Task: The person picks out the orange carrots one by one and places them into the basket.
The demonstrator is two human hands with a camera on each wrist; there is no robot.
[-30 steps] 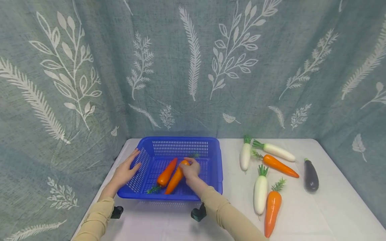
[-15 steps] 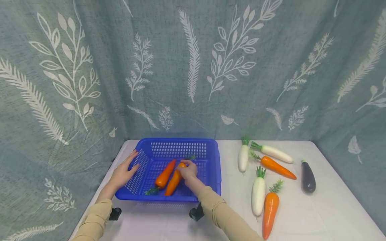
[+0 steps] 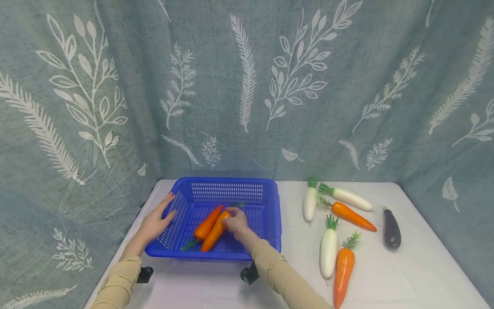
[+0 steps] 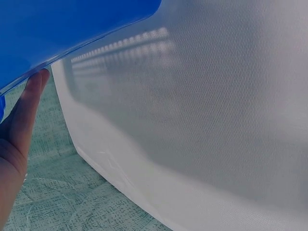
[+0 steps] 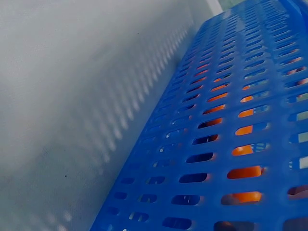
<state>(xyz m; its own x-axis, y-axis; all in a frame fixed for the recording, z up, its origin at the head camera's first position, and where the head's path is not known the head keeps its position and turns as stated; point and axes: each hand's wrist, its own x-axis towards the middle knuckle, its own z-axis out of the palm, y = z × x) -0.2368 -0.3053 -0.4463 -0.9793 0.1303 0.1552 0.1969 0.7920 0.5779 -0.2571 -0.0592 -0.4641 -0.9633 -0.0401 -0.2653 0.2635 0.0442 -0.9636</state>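
In the head view, a blue perforated plastic basket (image 3: 227, 180) stands on the table's left half. My right hand (image 3: 236, 222) reaches inside it and pinches an orange carrot (image 3: 215, 231) near its thick upper end. Its green top shows partly behind the fingers, and its tip points toward the front left. Right beside it lies another carrot (image 3: 206, 225), its leaves toward the front. My left hand (image 3: 155, 221) rests against the basket's left rim with fingers extended; the left wrist view shows a digit at the basket's edge. From the right wrist, orange shows through slots of the basket wall (image 5: 192, 144).
To the right on the white table (image 3: 293, 274) lie a white radish (image 3: 309, 204), a second radish (image 3: 351, 199), a third radish (image 3: 328, 253), a carrot (image 3: 353, 216), another carrot (image 3: 343, 274) and an eggplant (image 3: 391, 229). A patterned curtain (image 3: 231, 86) hangs behind the table.
My right hand has shifted left with its carrot, bringing it against the carrot beside it. My left hand stays at the basket's left rim. The view has turned slightly.
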